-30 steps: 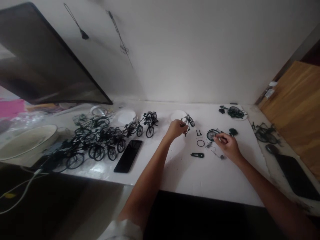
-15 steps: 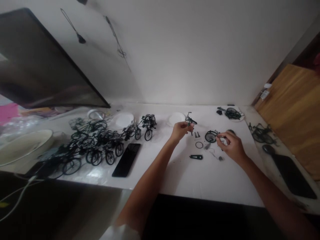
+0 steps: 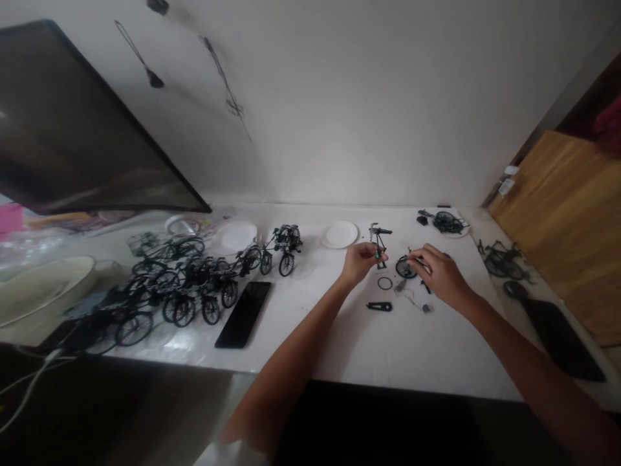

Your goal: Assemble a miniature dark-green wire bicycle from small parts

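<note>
My left hand [image 3: 359,262] is closed in a pinch on a miniature bicycle frame [image 3: 380,234] with handlebar and seat, held upright above the table. My right hand [image 3: 439,272] is a short way to its right, thumb and fingertips pressed together; whatever is between them is too small to make out. Behind those fingertips is a miniature wheel [image 3: 404,267], partly hidden. Nearer me lie a thin black ring [image 3: 385,283], a dark green chain-guard-shaped piece [image 3: 379,306] and small metal bits [image 3: 425,309].
Several assembled miniature bicycles [image 3: 184,288] crowd the left, beside a black phone [image 3: 243,315]. White plates [image 3: 340,234] stand along the back; one at right carries bicycle parts [image 3: 447,222]. A basin [image 3: 48,285], a monitor [image 3: 87,123] and a dark flat object [image 3: 565,340] flank the table.
My left hand has moved right with the bicycle frame, which has turned more upright. My right hand has shifted slightly left, its fingers closer together. The view has tilted a little.
</note>
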Available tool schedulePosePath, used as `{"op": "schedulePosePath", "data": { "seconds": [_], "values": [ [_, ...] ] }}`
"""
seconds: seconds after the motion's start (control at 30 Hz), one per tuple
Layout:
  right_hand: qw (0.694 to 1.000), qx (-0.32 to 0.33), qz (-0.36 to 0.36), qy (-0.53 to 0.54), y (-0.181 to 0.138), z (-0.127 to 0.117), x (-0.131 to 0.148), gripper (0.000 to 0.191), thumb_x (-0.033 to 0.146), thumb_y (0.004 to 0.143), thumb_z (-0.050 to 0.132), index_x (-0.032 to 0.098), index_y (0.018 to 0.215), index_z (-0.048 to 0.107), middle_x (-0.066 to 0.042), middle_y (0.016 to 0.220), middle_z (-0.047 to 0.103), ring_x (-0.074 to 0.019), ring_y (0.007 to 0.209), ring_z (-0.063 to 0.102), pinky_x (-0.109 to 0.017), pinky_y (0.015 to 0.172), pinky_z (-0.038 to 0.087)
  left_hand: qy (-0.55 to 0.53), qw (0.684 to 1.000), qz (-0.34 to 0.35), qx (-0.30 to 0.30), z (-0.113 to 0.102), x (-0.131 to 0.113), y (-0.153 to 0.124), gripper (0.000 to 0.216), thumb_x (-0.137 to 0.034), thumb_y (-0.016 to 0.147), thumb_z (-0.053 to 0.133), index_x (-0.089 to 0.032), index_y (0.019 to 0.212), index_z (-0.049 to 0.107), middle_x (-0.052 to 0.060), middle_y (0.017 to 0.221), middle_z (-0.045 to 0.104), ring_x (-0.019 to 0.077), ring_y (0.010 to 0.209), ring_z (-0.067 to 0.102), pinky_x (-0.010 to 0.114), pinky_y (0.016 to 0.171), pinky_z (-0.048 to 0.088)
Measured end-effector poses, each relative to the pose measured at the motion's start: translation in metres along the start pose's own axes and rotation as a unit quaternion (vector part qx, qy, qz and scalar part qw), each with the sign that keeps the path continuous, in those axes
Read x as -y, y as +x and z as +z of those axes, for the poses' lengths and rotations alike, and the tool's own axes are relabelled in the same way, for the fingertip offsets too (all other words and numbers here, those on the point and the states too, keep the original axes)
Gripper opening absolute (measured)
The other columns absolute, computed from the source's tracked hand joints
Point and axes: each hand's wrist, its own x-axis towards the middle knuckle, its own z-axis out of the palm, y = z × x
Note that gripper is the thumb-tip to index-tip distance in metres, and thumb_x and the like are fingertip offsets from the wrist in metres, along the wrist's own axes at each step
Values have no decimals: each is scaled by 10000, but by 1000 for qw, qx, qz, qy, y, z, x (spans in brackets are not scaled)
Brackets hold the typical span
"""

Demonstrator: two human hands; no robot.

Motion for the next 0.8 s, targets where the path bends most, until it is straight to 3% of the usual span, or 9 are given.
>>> {"op": "schedulePosePath", "data": {
  "seconds": [0.17, 0.33, 0.5, 0.8],
  "values": [
    [998, -33, 48, 35, 12, 44, -20, 137, 312, 1083, 542, 238, 1065, 657, -78, 1048, 688, -210, 817, 647, -343, 737, 511, -45, 999, 7, -9, 6, 6, -3, 550, -413, 435, 1089, -133, 703, 699, 70, 873, 805, 218, 803, 806, 348, 818, 638],
    [993, -73, 35, 82, 7, 72, -31, 185, 135, 1014, 483, 255, 1050, 619, -83, 1035, 646, -254, 989, 672, -408, 884, 598, -22, 1000, 17, -11, 10, 8, -8, 528, -483, 535, 1052, -150, 739, 697, 72, 792, 797, 234, 789, 805, 367, 793, 644],
    [989, -59, 45, 124, -9, 80, -32, 361, 1, 894, 439, 265, 1069, 611, -82, 1079, 608, -249, 1024, 678, -428, 906, 659, -16, 999, 14, -26, 15, 11, -12, 486, -436, 552, 1047, -146, 776, 728, 95, 840, 818, 216, 786, 794, 364, 814, 643],
    [990, -57, 60, 116, -16, 80, -31, 417, -48, 829, 432, 262, 1039, 615, -80, 1076, 610, -257, 1043, 673, -435, 919, 662, -2, 1000, 4, 4, 18, 24, -17, 464, -440, 578, 1044, -156, 827, 775, 65, 810, 812, 205, 775, 790, 365, 859, 648]
  ]
}}
